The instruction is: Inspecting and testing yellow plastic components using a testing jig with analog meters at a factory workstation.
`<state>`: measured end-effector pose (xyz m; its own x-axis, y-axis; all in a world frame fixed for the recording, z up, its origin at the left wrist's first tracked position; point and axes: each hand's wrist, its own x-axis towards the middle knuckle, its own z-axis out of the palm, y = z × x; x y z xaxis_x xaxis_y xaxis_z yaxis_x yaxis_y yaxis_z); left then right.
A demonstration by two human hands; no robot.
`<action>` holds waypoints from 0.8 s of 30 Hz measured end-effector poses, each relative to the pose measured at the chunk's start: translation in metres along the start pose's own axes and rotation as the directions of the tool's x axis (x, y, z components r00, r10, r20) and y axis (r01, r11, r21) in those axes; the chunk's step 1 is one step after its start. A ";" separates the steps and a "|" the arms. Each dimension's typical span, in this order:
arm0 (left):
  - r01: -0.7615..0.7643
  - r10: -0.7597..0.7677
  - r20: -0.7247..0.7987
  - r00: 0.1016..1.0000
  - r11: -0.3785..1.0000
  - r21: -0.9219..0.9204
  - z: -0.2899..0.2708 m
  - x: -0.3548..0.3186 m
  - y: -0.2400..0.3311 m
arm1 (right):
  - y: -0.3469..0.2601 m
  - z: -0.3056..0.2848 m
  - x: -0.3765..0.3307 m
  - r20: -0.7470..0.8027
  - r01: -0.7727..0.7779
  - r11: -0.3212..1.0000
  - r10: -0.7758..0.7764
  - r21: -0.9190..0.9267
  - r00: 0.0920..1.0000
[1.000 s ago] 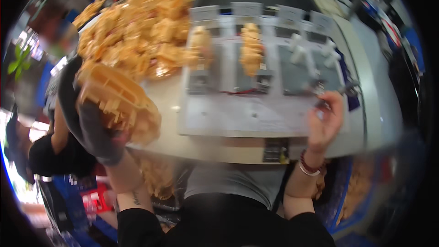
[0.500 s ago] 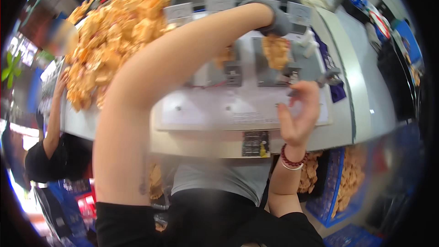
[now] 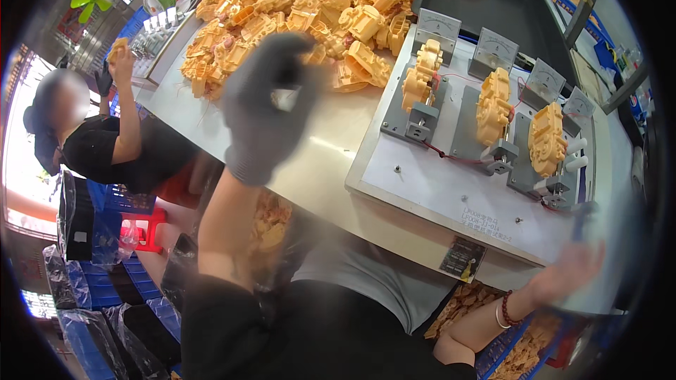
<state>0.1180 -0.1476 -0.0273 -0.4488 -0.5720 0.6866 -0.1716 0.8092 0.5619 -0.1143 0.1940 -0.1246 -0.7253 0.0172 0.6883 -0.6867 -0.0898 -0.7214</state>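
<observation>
Your gloved left hand (image 3: 264, 116): fingers curled, apart, near yellow housings (image 3: 303, 10) heaped on desk (image 3: 317, 183). Right hand (image 3: 569, 274) near fixture board (image 3: 422, 172); fingers blurred, can't tell.

I catch the gloved left hand (image 3: 262, 116) blurred, fingers smeared, above the table's (image 3: 331, 162) near edge; the right hand (image 3: 569, 276) blurs by the near right corner, and the view's top crops the heaped yellow parts (image 3: 306, 5).

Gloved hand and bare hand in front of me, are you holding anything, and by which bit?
No thing shows in the gloved left hand. The bare right hand is too blurred to tell.
</observation>
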 end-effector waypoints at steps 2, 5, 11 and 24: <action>0.167 -0.135 -0.126 0.983 0.943 0.289 -0.015 -0.026 -0.086 | -0.004 -0.009 0.010 -0.107 -0.062 0.997 0.067 0.044 0.992; 0.055 -0.111 0.045 0.993 0.756 0.652 -0.016 -0.081 -0.153 | 0.010 -0.024 0.026 -0.106 -0.049 0.993 0.038 -0.107 0.994; 0.137 -0.250 0.045 0.967 0.662 0.737 -0.023 -0.095 -0.146 | 0.044 -0.039 0.039 -0.118 -0.062 0.905 0.014 -0.420 0.993; 0.407 -0.561 -0.048 0.826 0.537 0.739 -0.057 -0.083 -0.162 | 0.072 -0.046 0.050 0.137 -0.130 0.951 0.174 -0.282 0.975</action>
<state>0.2331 -0.2388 -0.1490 -0.2326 -0.9332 0.2741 -0.9230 0.3007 0.2403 -0.2028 0.2339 -0.1456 -0.8198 -0.1349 0.5566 -0.5727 0.1933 -0.7966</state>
